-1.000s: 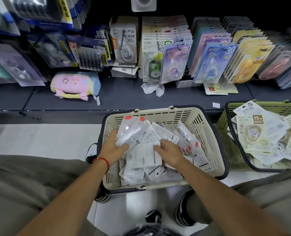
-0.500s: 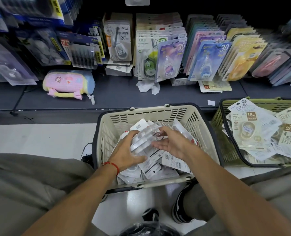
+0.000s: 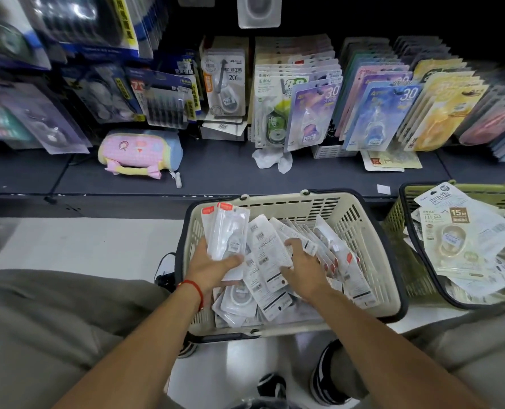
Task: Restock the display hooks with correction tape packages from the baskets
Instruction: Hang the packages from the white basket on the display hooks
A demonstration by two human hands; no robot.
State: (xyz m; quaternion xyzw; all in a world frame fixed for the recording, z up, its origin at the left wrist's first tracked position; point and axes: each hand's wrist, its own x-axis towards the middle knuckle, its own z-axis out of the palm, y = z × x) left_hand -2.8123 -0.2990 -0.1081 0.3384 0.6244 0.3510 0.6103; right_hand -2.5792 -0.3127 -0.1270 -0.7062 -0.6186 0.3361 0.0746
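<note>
- The left hand (image 3: pixel 213 265) grips a small stack of white correction tape packages (image 3: pixel 226 228), thumb curled across the front of the stack and fingers behind it; the stack stands nearly upright, with its orange-tabbed tops pointing toward the shelf.
- A red string bracelet (image 3: pixel 193 287) circles the left wrist.
- The right hand (image 3: pixel 303 271) reaches into the loose pile of packages (image 3: pixel 263 261), fingers bent over the packs; whether it actually pinches one I cannot tell.
- Both hands are inside the cream basket (image 3: pixel 360 228), which sits on the pale floor (image 3: pixel 98 246) in front of the dark shelf (image 3: pixel 216 172).
- The basket is filled with more of the same white packs, lying at mixed angles, some face down with barcodes showing.
- To the right stands a green basket (image 3: pixel 399 231) holding beige packs marked 15M (image 3: pixel 458 231).
- Above the shelf, rows of hanging packages (image 3: pixel 313 113) crowd the display: purple, blue and yellow cards side by side.
- A pink and blue pouch (image 3: pixel 140 153) lies on the shelf, left of the hanging rows.
- The person's knees in grey trousers frame both lower corners, and a dark shoe (image 3: pixel 325 376) shows beneath the cream basket.
</note>
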